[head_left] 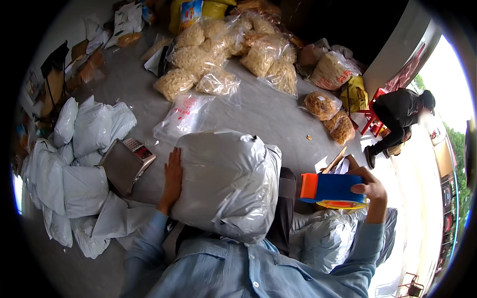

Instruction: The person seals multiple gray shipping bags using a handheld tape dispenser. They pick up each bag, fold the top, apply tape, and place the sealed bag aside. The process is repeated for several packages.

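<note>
A large, stuffed grey plastic mailing bag (226, 181) rests on my lap, its surface creased and shiny. My left hand (173, 175) lies flat along the bag's left side, fingers stretched out and touching it. To the right of the bag, my right hand (368, 186) grips a blue tape dispenser (332, 187) with an orange end and a yellow-orange ring on its underside. The dispenser is held apart from the bag, above other grey bags (325, 238) beside my right leg.
Packed white mailing bags (85, 191) are heaped at left, beside a weighing scale (128, 164). Clear bags of pale dried food (208, 59) lie ahead, and two brown-filled bags (322, 105) farther right. A person in dark clothes (397, 111) sits near a red stool (368, 116) by the doorway.
</note>
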`<state>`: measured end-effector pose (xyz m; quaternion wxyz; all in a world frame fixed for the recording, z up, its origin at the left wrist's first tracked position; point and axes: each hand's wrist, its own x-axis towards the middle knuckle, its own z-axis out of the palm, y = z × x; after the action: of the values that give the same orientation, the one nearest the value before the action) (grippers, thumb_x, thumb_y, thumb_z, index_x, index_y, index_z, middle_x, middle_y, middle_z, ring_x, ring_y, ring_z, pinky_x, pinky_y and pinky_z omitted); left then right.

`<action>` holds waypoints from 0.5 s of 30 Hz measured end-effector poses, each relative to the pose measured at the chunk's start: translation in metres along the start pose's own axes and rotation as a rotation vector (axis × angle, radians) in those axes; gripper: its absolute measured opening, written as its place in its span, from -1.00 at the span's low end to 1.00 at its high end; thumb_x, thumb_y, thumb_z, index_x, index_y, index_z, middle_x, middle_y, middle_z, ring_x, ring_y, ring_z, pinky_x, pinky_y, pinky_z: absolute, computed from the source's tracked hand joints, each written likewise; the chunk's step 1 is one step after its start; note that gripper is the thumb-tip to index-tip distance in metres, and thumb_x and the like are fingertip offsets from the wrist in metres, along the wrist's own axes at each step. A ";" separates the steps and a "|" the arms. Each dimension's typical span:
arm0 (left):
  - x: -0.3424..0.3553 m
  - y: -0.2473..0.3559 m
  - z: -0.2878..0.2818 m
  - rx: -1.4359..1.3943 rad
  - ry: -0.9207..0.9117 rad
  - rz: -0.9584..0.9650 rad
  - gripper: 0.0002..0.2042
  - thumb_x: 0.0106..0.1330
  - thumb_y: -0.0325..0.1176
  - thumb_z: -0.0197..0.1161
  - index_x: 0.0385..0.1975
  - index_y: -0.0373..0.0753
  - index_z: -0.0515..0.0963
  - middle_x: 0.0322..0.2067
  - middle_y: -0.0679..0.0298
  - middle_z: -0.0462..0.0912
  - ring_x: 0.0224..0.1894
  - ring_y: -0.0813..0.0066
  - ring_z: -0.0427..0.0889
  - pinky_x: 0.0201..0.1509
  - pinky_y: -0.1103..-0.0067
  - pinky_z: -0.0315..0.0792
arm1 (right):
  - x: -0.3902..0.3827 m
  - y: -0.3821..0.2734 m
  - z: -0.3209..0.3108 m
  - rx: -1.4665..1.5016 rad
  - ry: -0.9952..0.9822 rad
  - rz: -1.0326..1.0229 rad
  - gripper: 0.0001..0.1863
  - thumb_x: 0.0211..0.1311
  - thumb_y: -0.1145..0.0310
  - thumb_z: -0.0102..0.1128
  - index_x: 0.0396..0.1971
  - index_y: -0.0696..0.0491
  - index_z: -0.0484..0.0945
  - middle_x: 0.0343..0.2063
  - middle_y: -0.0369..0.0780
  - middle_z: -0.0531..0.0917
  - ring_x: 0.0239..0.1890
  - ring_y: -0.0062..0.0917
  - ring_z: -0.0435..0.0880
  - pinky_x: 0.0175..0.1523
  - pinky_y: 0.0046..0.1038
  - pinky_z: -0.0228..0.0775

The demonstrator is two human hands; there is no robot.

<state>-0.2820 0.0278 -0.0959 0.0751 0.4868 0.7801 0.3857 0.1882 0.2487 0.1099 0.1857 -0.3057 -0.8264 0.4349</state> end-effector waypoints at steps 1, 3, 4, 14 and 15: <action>0.000 -0.003 0.002 0.027 0.018 -0.077 -0.51 0.38 -0.22 -0.39 0.29 -0.24 -0.09 0.30 0.08 -0.08 0.35 0.14 -0.15 0.33 0.22 -0.22 | 0.000 0.015 0.017 0.017 0.003 0.225 -0.31 -0.27 -0.04 0.34 -0.26 0.27 0.51 -0.26 -0.07 0.51 -0.29 -0.37 0.54 -0.26 -0.53 0.43; 0.001 -0.029 0.012 -0.042 0.000 -0.077 -0.50 0.38 -0.21 -0.34 0.28 -0.26 -0.09 0.29 0.07 -0.05 0.34 0.16 -0.11 0.33 0.26 -0.17 | 0.004 0.028 0.073 0.103 0.050 0.443 -0.23 -0.27 -0.01 0.35 -0.11 0.28 0.42 -0.20 -0.07 0.49 -0.21 -0.38 0.52 -0.16 -0.50 0.41; 0.005 -0.051 0.020 -0.137 -0.030 -0.002 -0.49 0.38 -0.19 -0.32 0.28 -0.26 -0.07 0.28 0.07 -0.02 0.33 0.16 -0.07 0.32 0.29 -0.14 | 0.007 0.035 0.102 0.172 0.093 0.437 -0.21 -0.27 0.02 0.35 -0.06 0.29 0.37 -0.20 -0.08 0.49 -0.19 -0.40 0.52 -0.11 -0.48 0.40; 0.021 -0.031 0.000 -0.475 -0.116 -0.116 -0.48 0.38 -0.14 -0.26 0.26 -0.28 -0.03 0.25 0.07 0.06 0.29 0.18 0.03 0.31 0.33 -0.08 | 0.064 -0.062 0.180 0.607 -0.046 0.211 -0.18 -0.19 -0.09 0.32 -0.13 0.37 0.38 -0.28 -0.03 0.51 -0.21 -0.38 0.54 -0.13 -0.47 0.42; 0.018 -0.030 -0.005 -0.490 -0.110 -0.131 -0.47 0.37 -0.14 -0.25 0.26 -0.28 -0.02 0.25 0.07 0.06 0.29 0.18 0.04 0.31 0.33 -0.07 | 0.069 -0.067 0.181 0.575 -0.051 0.230 -0.16 -0.18 -0.10 0.32 -0.11 0.38 0.36 -0.27 -0.02 0.51 -0.21 -0.38 0.54 -0.12 -0.46 0.42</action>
<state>-0.3147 0.0326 -0.1078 0.2581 0.4229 0.6879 0.5304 0.0102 0.1557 0.0685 0.1935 -0.3210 -0.6338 0.6766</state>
